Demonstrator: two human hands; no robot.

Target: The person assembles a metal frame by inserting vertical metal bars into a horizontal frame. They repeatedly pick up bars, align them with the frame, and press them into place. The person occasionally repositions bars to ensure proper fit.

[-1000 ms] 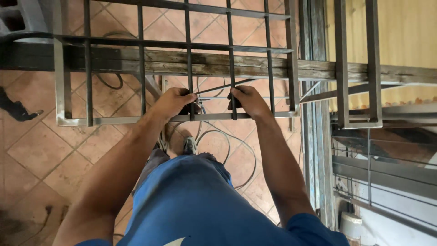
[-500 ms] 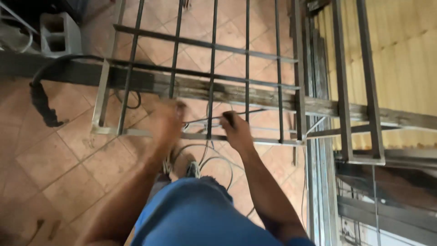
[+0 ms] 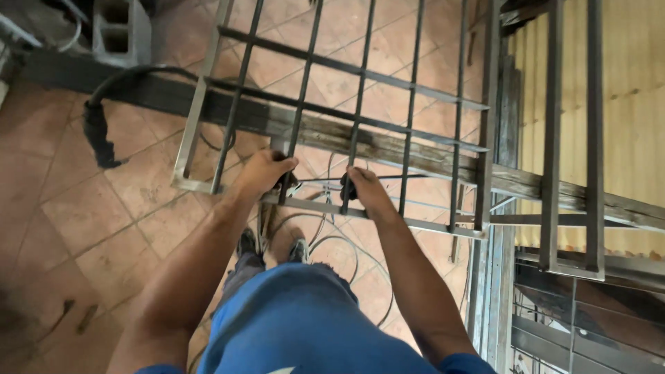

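Steel grille (image 3: pixel 360 111) lies flat on timber beam (image 3: pixel 388 149) above tiled floor (image 3: pixel 83 208). Left hand (image 3: pixel 267 173) clamped on vertical bar near grille's lower rail; right hand (image 3: pixel 364 190) clamped on adjacent bar. Hands apart.

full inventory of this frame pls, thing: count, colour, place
metal grille: 1, dark grey bars, lying flat across a beam, centre
wooden beam: 1, weathered grey-brown, under the grille, running left to right
second grille frame: 1, dark grey, right side
concrete block: 1, grey, top left
black hose: 1, black, left on the tiled floor
thin cables: several loops, grey, on the floor below the grille
corrugated sheet: 1, yellowish, far right
floor tiles: many, terracotta
shoes: 2, dark, under the grille edge
left hand: on the grille's near edge
right hand: fingers around a bar
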